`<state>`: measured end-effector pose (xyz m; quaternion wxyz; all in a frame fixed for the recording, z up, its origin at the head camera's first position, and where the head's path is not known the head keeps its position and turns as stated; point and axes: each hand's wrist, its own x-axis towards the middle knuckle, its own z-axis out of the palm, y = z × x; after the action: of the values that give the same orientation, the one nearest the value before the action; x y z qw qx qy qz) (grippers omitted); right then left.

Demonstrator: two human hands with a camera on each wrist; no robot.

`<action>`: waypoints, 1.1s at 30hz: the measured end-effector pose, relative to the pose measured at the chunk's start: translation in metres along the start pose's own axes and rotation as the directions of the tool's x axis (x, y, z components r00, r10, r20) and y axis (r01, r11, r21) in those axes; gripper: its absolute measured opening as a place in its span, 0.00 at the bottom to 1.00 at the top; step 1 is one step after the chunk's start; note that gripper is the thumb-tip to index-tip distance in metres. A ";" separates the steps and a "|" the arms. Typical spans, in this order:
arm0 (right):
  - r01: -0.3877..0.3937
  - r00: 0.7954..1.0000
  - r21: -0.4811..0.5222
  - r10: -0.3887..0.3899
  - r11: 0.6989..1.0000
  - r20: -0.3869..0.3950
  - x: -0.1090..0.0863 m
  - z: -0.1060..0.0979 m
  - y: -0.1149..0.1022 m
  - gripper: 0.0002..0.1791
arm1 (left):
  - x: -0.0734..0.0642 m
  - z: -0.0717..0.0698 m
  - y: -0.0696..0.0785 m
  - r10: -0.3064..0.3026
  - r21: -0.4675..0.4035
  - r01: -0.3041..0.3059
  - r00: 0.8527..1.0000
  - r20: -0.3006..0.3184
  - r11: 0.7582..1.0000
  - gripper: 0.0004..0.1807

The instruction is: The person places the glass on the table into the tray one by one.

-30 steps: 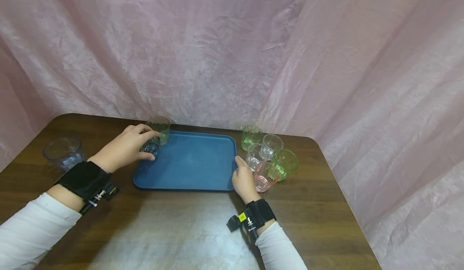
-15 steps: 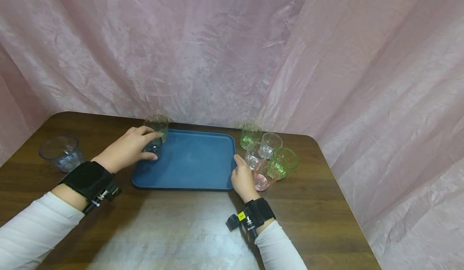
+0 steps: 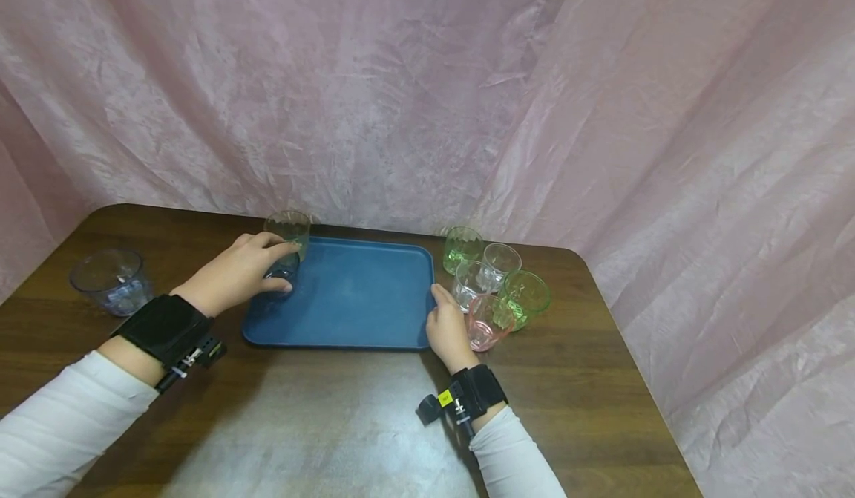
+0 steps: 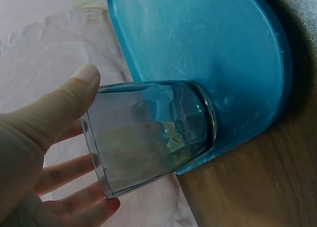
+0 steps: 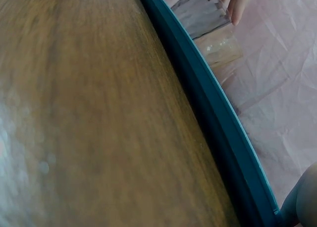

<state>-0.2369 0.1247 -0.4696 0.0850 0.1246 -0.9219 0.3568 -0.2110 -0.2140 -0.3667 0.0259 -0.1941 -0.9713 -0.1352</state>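
My left hand grips a blue-grey drinking glass from above, over the left edge of the blue tray. In the left wrist view, thumb and fingers span the rim of this faceted glass, and its base is at the tray's surface. Just behind it stands a pale green-yellow glass, partly covered by the hand in the head view. My right hand holds the tray's right edge; some of its fingers are hidden. Only a bit of that hand shows in the right wrist view, against the tray rim.
Right of the tray, close to my right hand, several glasses cluster: green, clear, another green and pink. A large bluish glass stands at the left of the wooden table. A pink curtain hangs behind.
My left hand has shifted slightly to the right with the blue-grey glass, further over the tray. My right hand stays at the tray's right edge.
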 end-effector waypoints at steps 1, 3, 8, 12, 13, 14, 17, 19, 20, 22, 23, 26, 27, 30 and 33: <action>0.000 1.000 -0.001 0.000 1.000 0.000 0.000 0.000 0.000 0.26 | 0.000 0.000 0.000 -0.003 0.002 0.003 1.000 0.002 1.000 0.38; -0.001 1.000 -0.001 0.001 1.000 0.001 0.000 0.000 0.000 0.26 | 0.001 0.001 0.000 -0.009 0.007 0.009 1.000 0.003 1.000 0.38; -0.008 1.000 0.001 0.008 1.000 0.007 0.000 0.000 0.000 0.26 | 0.001 0.003 0.000 -0.014 0.017 0.014 1.000 -0.012 1.000 0.37; 0.004 1.000 0.006 -0.004 1.000 0.003 0.001 0.000 0.000 0.26 | 0.001 0.004 -0.001 -0.020 0.022 0.020 1.000 -0.009 1.000 0.36; 0.008 1.000 0.005 -0.008 1.000 0.001 0.001 0.000 0.000 0.26 | 0.001 0.004 -0.001 -0.022 0.023 0.022 1.000 -0.006 0.999 0.36; 0.007 1.000 0.004 -0.007 1.000 0.001 0.001 0.000 0.000 0.26 | 0.001 0.004 -0.001 -0.022 0.020 0.022 1.000 -0.004 1.000 0.36; 0.008 1.000 -0.006 -0.008 1.000 -0.001 0.001 0.000 0.001 0.26 | 0.001 0.005 -0.002 -0.031 0.020 0.031 1.000 -0.004 0.999 0.36; 0.001 1.000 -0.010 -0.001 1.000 0.001 0.001 0.000 0.001 0.26 | 0.002 0.005 -0.002 -0.035 0.023 0.035 0.999 -0.007 0.999 0.36; -0.001 1.000 -0.011 0.001 1.000 0.000 0.002 0.000 0.002 0.26 | 0.001 0.005 -0.001 -0.035 0.024 0.035 0.999 -0.009 0.999 0.36; 0.003 1.000 -0.015 -0.003 1.000 -0.005 0.002 0.001 0.002 0.25 | 0.001 0.005 -0.001 -0.033 0.026 0.033 0.999 -0.007 0.999 0.35; 0.006 1.000 -0.016 -0.006 1.000 -0.008 0.002 0.001 0.002 0.25 | 0.002 0.005 -0.001 -0.029 0.028 0.029 1.000 -0.006 0.999 0.35; 0.002 1.000 -0.016 -0.002 1.000 -0.009 0.001 0.001 0.002 0.25 | 0.001 0.005 -0.001 -0.016 0.032 0.017 1.000 -0.009 0.999 0.35; -0.001 1.000 -0.016 0.001 1.000 -0.007 0.001 0.001 0.002 0.25 | 0.001 0.005 -0.001 -0.015 0.034 0.016 1.000 -0.012 0.999 0.35; -0.008 1.000 -0.014 0.008 1.000 -0.001 0.001 0.001 0.002 0.25 | 0.001 0.006 -0.002 -0.013 0.038 0.014 1.000 -0.024 0.999 0.35; -0.013 1.000 -0.014 0.013 1.000 0.004 0.001 0.000 0.001 0.26 | 0.000 0.006 -0.003 -0.015 0.039 0.016 1.000 -0.026 0.999 0.35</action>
<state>-0.2378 0.1254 -0.4700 0.0816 0.1189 -0.9253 0.3508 -0.2124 -0.2144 -0.3732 0.0413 -0.1842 -0.9748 -0.1190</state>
